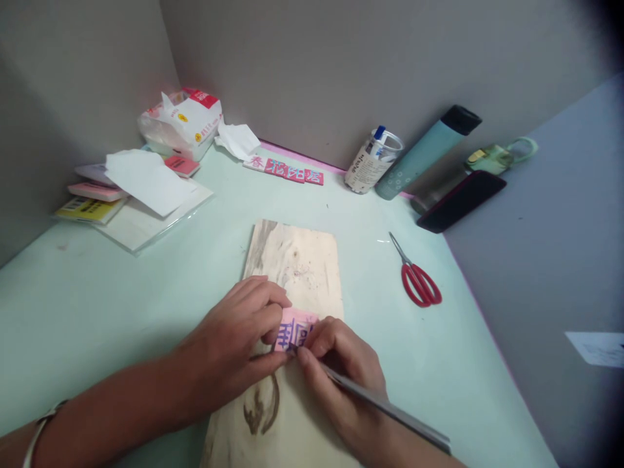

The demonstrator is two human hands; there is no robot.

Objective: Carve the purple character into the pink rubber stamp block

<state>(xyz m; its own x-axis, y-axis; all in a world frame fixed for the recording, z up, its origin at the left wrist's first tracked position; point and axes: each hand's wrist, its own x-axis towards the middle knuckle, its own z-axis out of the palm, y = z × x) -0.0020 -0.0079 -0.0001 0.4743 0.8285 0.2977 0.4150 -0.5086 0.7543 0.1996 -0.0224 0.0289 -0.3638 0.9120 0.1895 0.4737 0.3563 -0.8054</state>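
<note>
A small pink piece (298,320) with purple characters lies on a wooden board (312,260) in front of me. My left hand (241,331) grips the left side of the pink piece, thumb along its lower edge and fingers curled at its upper left. My right hand (348,377) is closed around a long thin grey tool (394,411). The tool's tip is at the lower edge of the pink piece, close to my left thumb, and partly hidden by my right fingers.
Red-handled scissors (420,285) lie to the right. Behind are a pen can (366,170), a bottle (424,153), a phone (462,200) and carved pieces (292,171). Papers (146,182) and a tissue pack (182,123) sit at the back left.
</note>
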